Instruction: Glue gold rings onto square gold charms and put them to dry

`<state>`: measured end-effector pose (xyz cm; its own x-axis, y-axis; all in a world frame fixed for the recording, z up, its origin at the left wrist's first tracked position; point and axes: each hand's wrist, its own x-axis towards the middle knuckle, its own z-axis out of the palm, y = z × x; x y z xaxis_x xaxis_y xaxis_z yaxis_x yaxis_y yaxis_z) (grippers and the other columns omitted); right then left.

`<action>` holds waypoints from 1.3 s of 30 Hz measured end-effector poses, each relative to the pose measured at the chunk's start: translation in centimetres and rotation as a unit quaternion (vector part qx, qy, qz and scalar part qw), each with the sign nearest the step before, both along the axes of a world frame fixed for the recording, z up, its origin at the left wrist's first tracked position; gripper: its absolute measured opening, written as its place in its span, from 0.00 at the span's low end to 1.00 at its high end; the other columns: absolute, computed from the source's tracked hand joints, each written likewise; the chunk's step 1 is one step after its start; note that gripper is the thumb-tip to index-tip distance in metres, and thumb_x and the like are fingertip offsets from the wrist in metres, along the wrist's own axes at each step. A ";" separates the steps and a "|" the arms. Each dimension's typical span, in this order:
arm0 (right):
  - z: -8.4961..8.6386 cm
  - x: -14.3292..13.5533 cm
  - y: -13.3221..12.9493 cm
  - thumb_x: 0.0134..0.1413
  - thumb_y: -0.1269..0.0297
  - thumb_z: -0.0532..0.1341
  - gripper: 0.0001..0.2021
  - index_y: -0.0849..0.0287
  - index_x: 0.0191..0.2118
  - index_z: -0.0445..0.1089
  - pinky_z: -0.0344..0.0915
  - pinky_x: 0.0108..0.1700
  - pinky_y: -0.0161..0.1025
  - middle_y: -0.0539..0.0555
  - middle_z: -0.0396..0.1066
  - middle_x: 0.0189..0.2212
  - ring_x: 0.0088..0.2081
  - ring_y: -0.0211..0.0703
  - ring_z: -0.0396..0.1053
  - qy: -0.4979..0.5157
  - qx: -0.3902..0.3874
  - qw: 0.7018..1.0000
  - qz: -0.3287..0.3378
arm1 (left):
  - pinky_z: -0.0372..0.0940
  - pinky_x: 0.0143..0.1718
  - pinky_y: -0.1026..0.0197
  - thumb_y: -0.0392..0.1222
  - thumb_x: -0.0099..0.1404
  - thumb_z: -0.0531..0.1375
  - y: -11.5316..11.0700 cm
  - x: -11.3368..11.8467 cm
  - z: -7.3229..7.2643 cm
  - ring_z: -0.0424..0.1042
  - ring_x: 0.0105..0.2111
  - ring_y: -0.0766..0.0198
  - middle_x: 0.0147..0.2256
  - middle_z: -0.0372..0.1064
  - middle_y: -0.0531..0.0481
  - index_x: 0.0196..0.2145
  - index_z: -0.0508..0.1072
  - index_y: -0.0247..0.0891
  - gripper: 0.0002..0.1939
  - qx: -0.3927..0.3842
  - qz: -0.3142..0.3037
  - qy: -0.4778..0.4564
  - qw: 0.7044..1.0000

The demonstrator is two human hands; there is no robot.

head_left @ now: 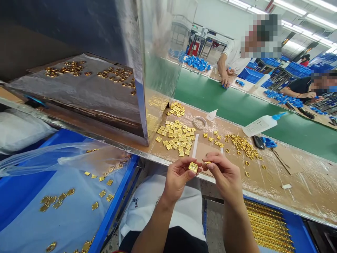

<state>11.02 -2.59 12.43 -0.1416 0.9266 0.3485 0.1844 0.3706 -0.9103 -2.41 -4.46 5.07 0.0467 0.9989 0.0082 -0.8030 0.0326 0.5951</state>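
Observation:
My left hand (179, 177) pinches a square gold metal piece (193, 167) with a slot-like recess in its face, held above the bench's front edge. Close beside it, my right hand (223, 172) has its fingertips closed on a small gold piece (206, 163), mostly hidden by the fingers, perhaps a ring. Just beyond the hands lie many square gold pieces (177, 135) in a spread group. To the right is a heap of gold rings (243, 146). Several small gold parts (216, 142) lie between these two groups.
A clear-sided metal box (143, 80) holding gold rings stands at left. On the bench are a tape roll (200, 122), a small white bottle (212, 115) and a larger blue-tipped bottle (260, 125). Blue trays (105, 228) sit below. Across the green belt (200, 89), a co-worker (234, 56) handles blue pieces.

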 end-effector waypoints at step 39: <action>1.9 -0.3 -1.4 0.68 0.56 0.62 0.13 0.54 0.33 0.77 0.69 0.31 0.37 0.53 0.76 0.28 0.29 0.42 0.72 -0.264 0.031 0.964 -0.005 | 0.77 0.39 0.61 0.46 0.48 0.79 -0.4 0.4 0.6 0.80 0.34 0.59 0.34 0.83 0.44 0.38 0.86 0.39 0.18 -0.008 0.070 0.126 0.990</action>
<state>10.69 -3.98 14.29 -0.3066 0.9081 0.2852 0.6199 0.4179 -0.6642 -2.02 -4.83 5.68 -0.0939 0.9956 -0.0011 -0.6265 -0.0583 0.7772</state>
